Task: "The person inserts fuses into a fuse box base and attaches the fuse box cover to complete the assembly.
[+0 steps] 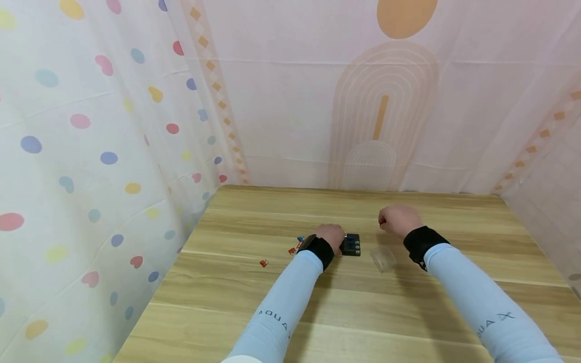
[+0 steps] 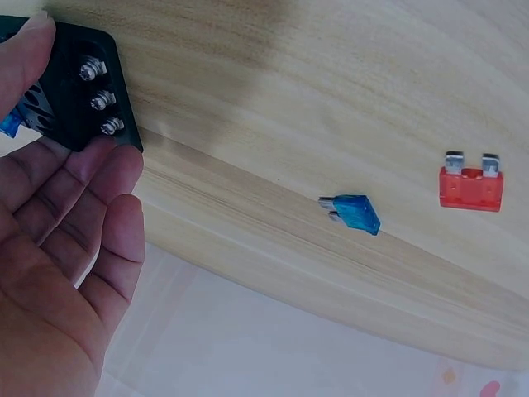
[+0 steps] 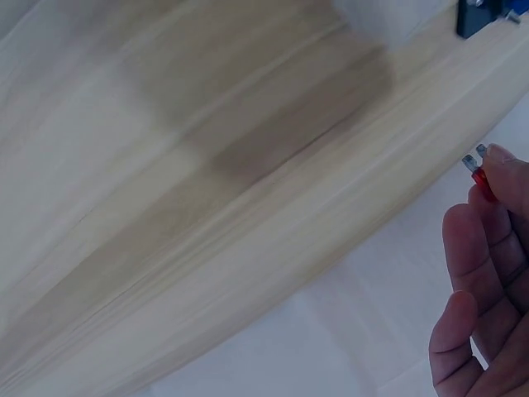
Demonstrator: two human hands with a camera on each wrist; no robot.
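Observation:
A black fuse block [image 1: 352,246] with a row of metal screw terminals lies on the table, and my left hand [image 1: 330,236] grips its edge between thumb and fingers. In the left wrist view a blue blade fuse [image 2: 10,124] shows at the block, partly hidden by the thumb. To the right of the block, above the table, my right hand [image 1: 401,220] pinches a red blade fuse [image 3: 483,184] between thumb and fingertips, its metal prongs pointing out. Beside the left hand lie another blue blade fuse [image 2: 358,213] and a red one [image 2: 471,190].
A clear plastic cover [image 1: 383,258] lies on the wooden table [image 1: 363,312] between the block and the right forearm. Farther left, a single red fuse [image 1: 264,263] lies apart. Patterned curtains [image 1: 290,101] hang behind and to the left of the table.

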